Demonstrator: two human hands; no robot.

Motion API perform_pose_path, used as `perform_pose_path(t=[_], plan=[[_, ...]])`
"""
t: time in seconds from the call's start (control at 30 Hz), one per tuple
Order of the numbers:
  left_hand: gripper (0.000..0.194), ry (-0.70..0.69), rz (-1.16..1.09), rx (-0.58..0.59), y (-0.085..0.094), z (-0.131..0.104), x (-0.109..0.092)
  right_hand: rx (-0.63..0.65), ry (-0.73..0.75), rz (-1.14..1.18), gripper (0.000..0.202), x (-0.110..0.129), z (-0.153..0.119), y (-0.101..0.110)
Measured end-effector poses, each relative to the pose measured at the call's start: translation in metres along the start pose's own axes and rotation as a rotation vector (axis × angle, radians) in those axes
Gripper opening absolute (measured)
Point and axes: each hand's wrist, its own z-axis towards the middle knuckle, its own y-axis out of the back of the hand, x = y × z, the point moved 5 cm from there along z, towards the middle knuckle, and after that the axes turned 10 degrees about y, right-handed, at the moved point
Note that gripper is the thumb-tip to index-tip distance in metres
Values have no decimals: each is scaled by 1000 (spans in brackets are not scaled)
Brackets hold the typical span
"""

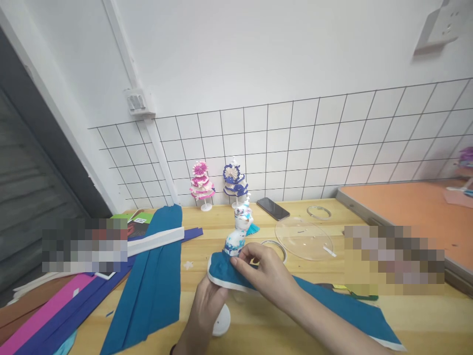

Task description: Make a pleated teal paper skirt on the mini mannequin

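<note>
right hand: thumb and fingers (258, 266) pinch the teal strip (332, 301) beside the foot of the white form (235, 241).
left hand (207, 301): under the strip's near end, supporting it; fingertips hidden, closure cannot be told.
white form: upright between the hands, small blue fan (253, 229) at its side.
strip, state of work: near end curved against the form's lower part; far length extends loose to the right, unwrapped; form's upper part uncovered by strip.
rear: pink tiered piece (201, 190) and blue tiered piece (236, 188) stand upright.

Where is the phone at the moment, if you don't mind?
In the head view, the phone lies at the table's back edge, right of the blue tree.
</note>
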Motion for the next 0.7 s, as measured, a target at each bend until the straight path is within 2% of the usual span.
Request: perform_pose_path(t=[0.17,0.23,0.33,0.43,0.57,0.7], plan=[[43,5,-32,-132,8,-6,3,10,27,-40,17,6,-3,0],[40,33,-41,-202,8,-9,1,17,36,-55,15,8,-4,-2],[32,94,-135,-374,9,-13,-4,25,52,-44,14,9,-5,-5],[25,156,-178,-408,7,-13,-7,36,66,-1,12,8,-4,-9],[17,186,-168,-509,14,-15,-9,45,85,38,9,6,-4,-11],[20,188,-80,-478,17,-16,-15,37,123,79,10,6,-3,-10]])
